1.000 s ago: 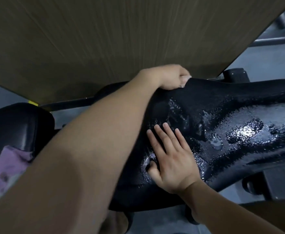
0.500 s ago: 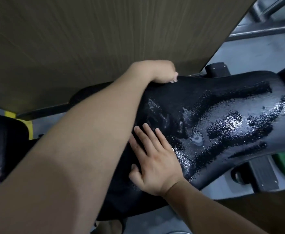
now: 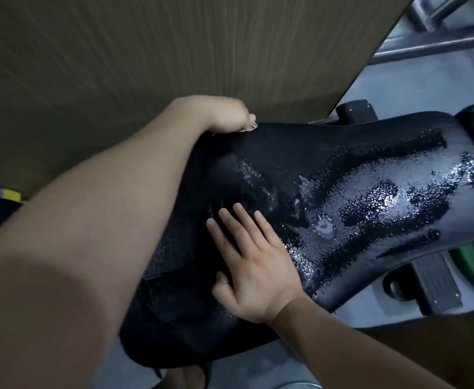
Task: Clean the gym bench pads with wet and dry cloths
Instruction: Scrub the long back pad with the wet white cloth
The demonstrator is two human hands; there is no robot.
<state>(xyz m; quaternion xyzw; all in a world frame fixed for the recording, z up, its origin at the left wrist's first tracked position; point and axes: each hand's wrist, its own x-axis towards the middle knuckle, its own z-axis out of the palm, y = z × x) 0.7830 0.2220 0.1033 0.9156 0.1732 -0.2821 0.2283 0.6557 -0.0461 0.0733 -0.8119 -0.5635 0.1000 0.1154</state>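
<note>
Pad (image 3: 356,169) lies wet under flat right hand (image 3: 258,268); left hand (image 3: 219,113) clenches cloth (image 3: 250,127) at edge.

Pretty dim shot with a cold bluish cast. Only highlights are glare patches on the wet bench pad (image 3: 384,200), off to the right of the right grip (image 3: 255,265), so the light seems to sit overhead. Left forearm (image 3: 90,234) is huge and soft, right up at the lens. Wood panel (image 3: 146,51) beyond the left grip (image 3: 224,116) is streaky with blur, and the edges bend.
</note>
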